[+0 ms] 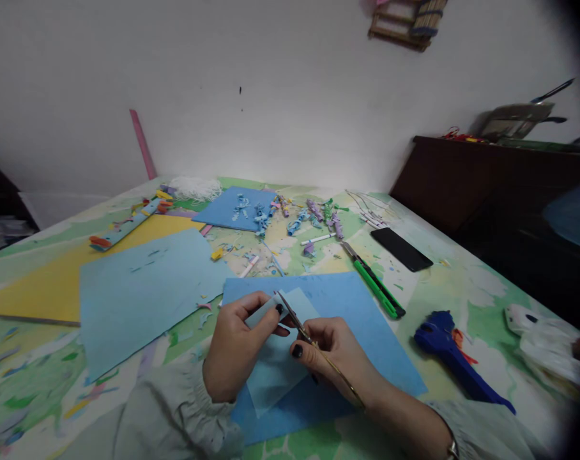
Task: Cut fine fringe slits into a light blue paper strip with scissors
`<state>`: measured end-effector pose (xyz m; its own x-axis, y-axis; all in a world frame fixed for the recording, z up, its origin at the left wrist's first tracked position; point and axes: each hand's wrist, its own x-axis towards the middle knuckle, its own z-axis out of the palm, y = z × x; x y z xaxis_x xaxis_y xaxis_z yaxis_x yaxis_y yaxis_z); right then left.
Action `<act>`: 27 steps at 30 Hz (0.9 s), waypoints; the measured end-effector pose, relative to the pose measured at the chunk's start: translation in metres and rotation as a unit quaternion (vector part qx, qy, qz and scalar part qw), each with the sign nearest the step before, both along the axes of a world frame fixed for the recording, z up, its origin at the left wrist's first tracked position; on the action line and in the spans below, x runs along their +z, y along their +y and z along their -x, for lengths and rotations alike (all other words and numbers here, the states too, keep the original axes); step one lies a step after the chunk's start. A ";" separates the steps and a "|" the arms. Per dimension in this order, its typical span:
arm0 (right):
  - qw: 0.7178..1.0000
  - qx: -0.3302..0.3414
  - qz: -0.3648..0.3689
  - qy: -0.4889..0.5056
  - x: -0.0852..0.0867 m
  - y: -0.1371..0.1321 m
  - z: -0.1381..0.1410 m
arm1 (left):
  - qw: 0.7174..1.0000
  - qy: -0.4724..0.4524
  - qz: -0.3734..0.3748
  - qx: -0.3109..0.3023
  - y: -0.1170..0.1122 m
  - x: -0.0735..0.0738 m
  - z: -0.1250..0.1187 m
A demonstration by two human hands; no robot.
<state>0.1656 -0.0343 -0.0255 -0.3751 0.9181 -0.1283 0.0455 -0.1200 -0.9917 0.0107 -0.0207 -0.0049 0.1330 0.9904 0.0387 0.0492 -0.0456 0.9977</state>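
My left hand point(237, 348) is closed, pinching the top edge of a pale blue paper piece point(275, 367) between thumb and fingers. My right hand point(335, 354) is closed round thin gold-handled scissors point(302, 329), whose blades point up-left into the paper's upper edge near my left fingertips. Both hands hover over a darker blue sheet point(361, 332) lying at the table's near edge. The scissor handles are partly hidden in my right palm.
A light blue sheet point(141, 294) overlaps a yellow sheet point(45, 287) at left. Further back lie another blue sheet point(223, 207), paper scraps and curled strips point(313, 214). At right sit a green utility knife point(376, 281), a black phone point(401, 249) and a blue glue gun point(450, 358).
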 end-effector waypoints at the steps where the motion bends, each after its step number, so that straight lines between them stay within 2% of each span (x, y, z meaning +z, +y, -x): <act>1: 1.000 0.001 -0.001 0.000 0.000 0.000 0.000 | 1.000 0.001 0.001 -0.001 0.000 0.000 0.000; 12: 1.000 -0.012 0.010 0.003 -0.005 0.001 -0.001 | 1.000 -0.005 0.005 -0.010 0.001 0.001 -0.001; 27: 1.000 -0.009 0.003 -0.003 -0.003 0.001 0.000 | 1.000 -0.005 0.008 -0.009 0.001 0.001 0.000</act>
